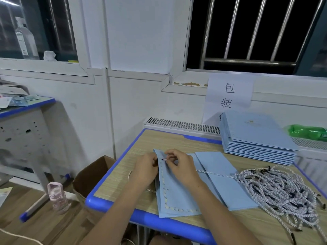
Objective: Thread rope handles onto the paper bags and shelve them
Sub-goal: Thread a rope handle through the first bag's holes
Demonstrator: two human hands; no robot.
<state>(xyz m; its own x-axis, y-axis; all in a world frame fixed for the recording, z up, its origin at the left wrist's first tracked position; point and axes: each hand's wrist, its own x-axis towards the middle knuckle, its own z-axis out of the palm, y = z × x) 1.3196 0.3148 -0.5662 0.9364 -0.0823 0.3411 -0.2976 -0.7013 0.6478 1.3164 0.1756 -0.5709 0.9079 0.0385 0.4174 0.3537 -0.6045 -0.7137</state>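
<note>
there, on the bench point(123, 167), a flat blue bag point(174, 195) lay with its top edge toward the far side and its near corner hanging over the blue rim. the left hand point(146, 169) held the bag's top left edge, fingers curled round the paper, a clamped grip. the right hand point(182, 167) pinched a rope point(215, 173) near its dark tip, thumb and forefinger together on it, with the tip right at a hole close to the bag's top edge. from that hand the rope ran right across a second bag point(228, 183) lying just beside the first, and on into a tangled pile of ropes point(279, 193) at the right of the bench. a short piece of pale rope showed at the first bag's left edge, below the left hand; whether it was already threaded i cannot tell. a row of pale stitching-like marks ran along the bag's left and near edges.

a stack of bags point(258, 144) sat at the far right corner, partly over a white radiator grille point(182, 123). a paper sign point(230, 92) hung on the wall above. a green packet point(307, 132) lay to the right of the stack. below the bench's left side stood an open box point(92, 175) and a pink bottle point(57, 197) on the floor. a second grey table point(23, 124) stood at left.
</note>
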